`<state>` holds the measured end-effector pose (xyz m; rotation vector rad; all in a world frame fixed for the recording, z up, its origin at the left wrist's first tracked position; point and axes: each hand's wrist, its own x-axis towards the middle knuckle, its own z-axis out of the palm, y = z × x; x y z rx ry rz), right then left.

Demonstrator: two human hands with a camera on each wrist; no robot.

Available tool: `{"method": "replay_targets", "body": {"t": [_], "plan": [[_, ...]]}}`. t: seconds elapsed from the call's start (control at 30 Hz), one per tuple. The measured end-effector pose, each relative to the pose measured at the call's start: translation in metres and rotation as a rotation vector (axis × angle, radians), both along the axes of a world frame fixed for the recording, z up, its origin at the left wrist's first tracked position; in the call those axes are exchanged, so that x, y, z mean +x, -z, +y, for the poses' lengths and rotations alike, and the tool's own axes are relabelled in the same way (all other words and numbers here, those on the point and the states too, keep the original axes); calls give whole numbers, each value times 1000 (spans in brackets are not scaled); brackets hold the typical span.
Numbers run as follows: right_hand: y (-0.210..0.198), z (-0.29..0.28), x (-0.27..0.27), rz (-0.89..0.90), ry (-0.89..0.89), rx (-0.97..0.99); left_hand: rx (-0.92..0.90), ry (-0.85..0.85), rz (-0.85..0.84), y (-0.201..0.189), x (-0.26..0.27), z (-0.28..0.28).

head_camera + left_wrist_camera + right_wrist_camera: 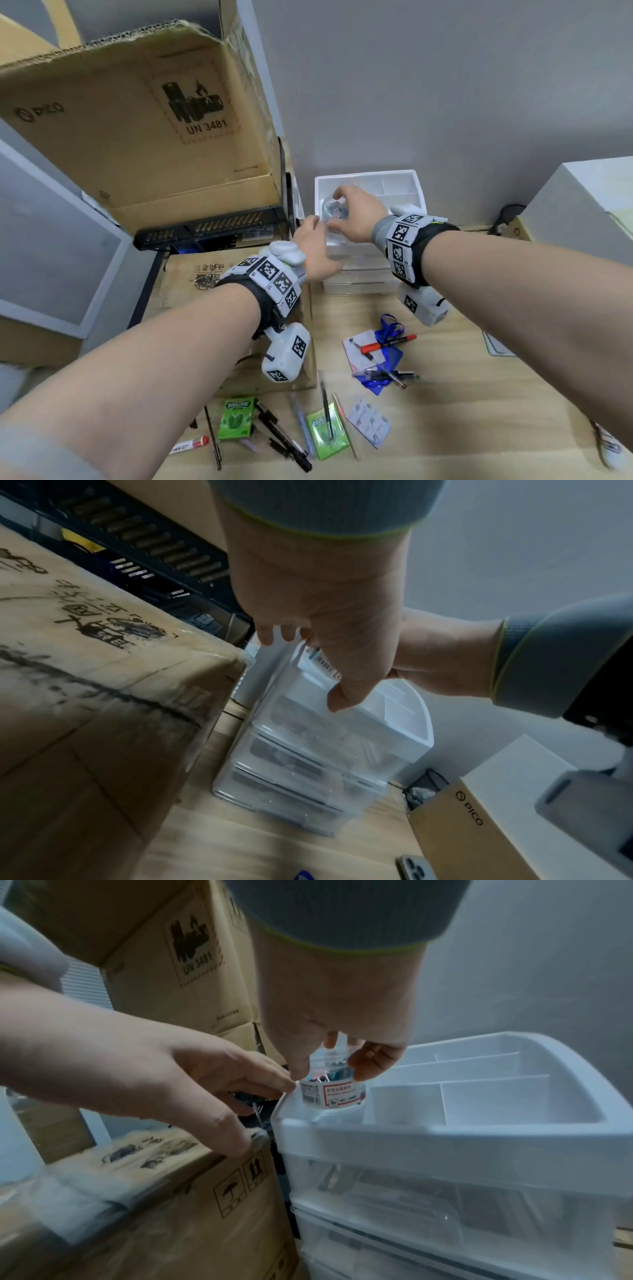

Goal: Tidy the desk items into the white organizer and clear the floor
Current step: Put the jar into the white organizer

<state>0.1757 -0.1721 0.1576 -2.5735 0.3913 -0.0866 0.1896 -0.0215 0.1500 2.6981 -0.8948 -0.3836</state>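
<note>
The white organizer stands at the back of the wooden desk, with an open divided tray on top and clear drawers below. My right hand grips a small clear jar of clips from above and holds it low in the tray's front-left compartment. My left hand is beside the organizer's left corner. Its fingers are fairly straight and its fingertips lie at the rim next to the jar. The thumb rests on a cardboard box corner.
Loose on the desk are two green gum packs, black pens, a red marker, a blue lanyard and a blister pack. Cardboard boxes crowd the left. A white box stands right.
</note>
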Motion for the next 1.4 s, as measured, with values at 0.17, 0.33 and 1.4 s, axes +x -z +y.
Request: {"method": "replay_targets", "body": {"t": [0.17, 0.33, 1.4], "plan": [[12, 5, 1, 38, -17, -98, 16, 46, -58, 4, 7, 3], [15, 9, -10, -141, -40, -228, -20, 40, -78, 3, 12, 2], [43, 7, -67, -338, -96, -222, -71, 41, -271, 20, -25, -8]]}}
